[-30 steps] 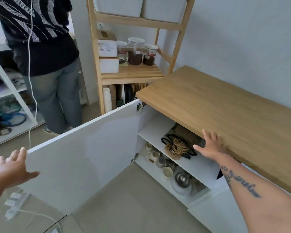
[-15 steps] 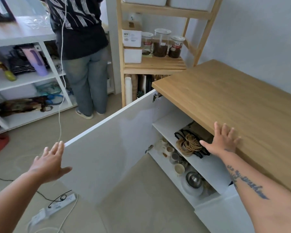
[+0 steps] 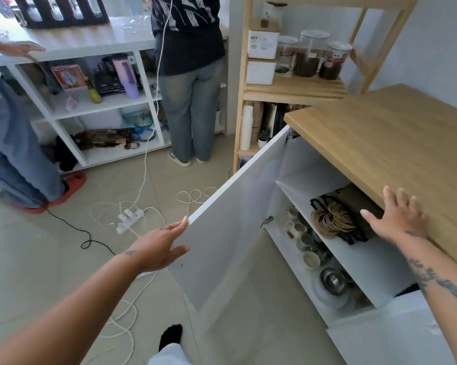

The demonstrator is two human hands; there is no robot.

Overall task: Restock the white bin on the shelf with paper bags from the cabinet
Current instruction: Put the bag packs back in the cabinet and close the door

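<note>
The person is standing at the open cabinet, so the step in hand looks like getting at the stock, with nothing picked up yet. The left hand [image 3: 156, 246], low in the middle of the frame, is resting its spread fingers against the outer corner of the white cabinet door [image 3: 230, 214], its grip flat and closed on nothing. The right hand [image 3: 396, 217], at the right, is lying open with fingers spread against the front edge of the wooden counter [image 3: 380, 143], also holding nothing. The paper bags [image 3: 338, 217] are sitting on the cabinet's upper shelf just left of that hand, a dark stack with tan rope handles bunched on top. The white bin [image 3: 260, 72] is waiting on the wooden shelf unit at upper centre. The next move probably calls for the right hand dipping under the counter edge and closing around the stack.
</note>
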